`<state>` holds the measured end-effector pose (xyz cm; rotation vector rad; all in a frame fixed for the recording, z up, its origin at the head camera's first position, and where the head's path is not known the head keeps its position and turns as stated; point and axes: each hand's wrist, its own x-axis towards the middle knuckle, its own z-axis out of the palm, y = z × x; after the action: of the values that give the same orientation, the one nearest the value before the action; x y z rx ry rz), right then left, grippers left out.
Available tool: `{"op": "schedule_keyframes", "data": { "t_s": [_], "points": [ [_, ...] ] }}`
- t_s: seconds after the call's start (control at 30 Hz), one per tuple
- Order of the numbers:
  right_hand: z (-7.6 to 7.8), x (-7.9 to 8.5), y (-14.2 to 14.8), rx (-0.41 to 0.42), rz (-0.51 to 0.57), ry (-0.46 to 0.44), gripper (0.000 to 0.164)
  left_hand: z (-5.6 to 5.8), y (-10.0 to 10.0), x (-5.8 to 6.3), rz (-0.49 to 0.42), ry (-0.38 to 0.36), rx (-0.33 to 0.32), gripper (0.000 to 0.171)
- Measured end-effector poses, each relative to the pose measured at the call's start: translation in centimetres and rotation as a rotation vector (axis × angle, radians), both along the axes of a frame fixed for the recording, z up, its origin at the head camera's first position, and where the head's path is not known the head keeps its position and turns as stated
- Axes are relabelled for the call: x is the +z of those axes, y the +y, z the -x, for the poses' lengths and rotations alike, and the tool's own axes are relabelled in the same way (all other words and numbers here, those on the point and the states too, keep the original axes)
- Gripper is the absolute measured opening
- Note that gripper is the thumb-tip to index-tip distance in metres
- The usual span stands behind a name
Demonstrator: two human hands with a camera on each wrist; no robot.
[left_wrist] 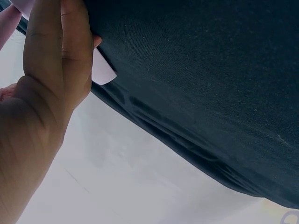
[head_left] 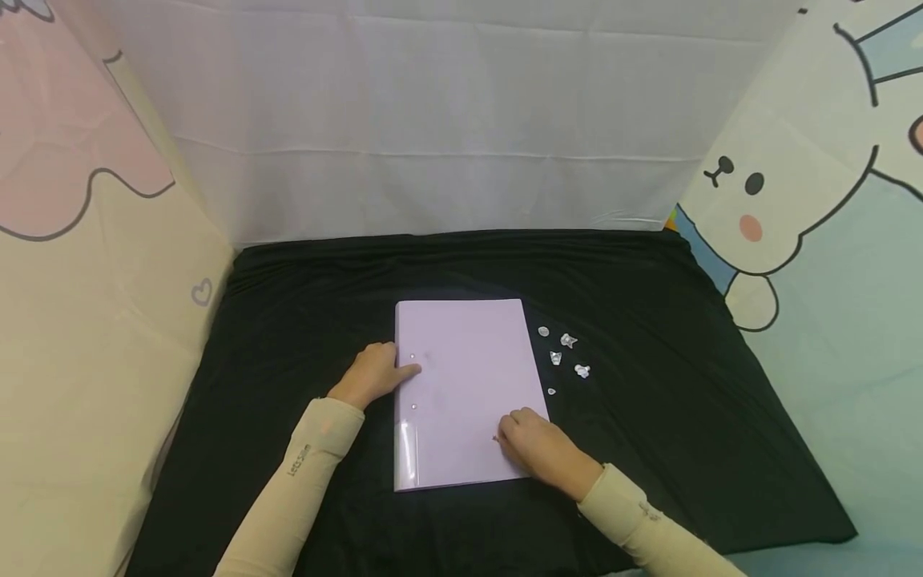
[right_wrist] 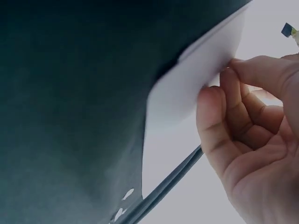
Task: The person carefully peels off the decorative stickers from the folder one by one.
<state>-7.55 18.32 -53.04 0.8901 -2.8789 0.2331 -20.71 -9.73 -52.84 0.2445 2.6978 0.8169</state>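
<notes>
A pale purple folder [head_left: 461, 353] lies flat on the black cloth, a clear strip along its left side and two small studs near that edge. My left hand [head_left: 372, 375] grips the left edge, thumb on the cover and fingers along the side. Over the lower right part of the cover, my right hand [head_left: 537, 447] has curled fingers. Thumb and fingertips meet around a tiny brownish piece [head_left: 496, 438], too small to identify. In the right wrist view the pinching fingers [right_wrist: 212, 109] are close to the folder [right_wrist: 175, 95].
Right of the folder lie several small clear or white charms, among them a star [head_left: 568, 340], a round one [head_left: 543, 331] and a bear-like one [head_left: 582, 371]. Black cloth [head_left: 671, 433] covers the table. A white curtain [head_left: 461, 120] hangs behind, with cartoon-printed sheets on both sides.
</notes>
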Motion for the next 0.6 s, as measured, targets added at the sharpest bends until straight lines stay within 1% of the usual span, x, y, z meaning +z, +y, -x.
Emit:
{"op": "schedule_keyframes", "data": {
  "t_s": [0.17, 0.3, 0.43, 0.6],
  "points": [
    [-0.23, -0.16, 0.18, 0.028, 0.004, 0.059, 0.017, 0.02, -0.06, -0.18, 0.000, -0.011, 0.000, 0.053],
    [-0.35, -0.07, 0.02, 0.018, -0.026, 0.076, 0.020, -0.03, -0.06, -0.28, -0.003, -0.006, -0.001, 0.053],
    [-0.45, 0.23, -0.34, -0.025, -0.057, 0.028, 0.021, -0.09, -0.04, -0.16, -0.006, -0.005, 0.001, 0.053],
    [-0.46, 0.54, -0.77, -0.092, -0.049, -0.064, 0.021, 0.04, -0.05, -0.04, -0.005, 0.009, -0.003, 0.052]
  ]
}}
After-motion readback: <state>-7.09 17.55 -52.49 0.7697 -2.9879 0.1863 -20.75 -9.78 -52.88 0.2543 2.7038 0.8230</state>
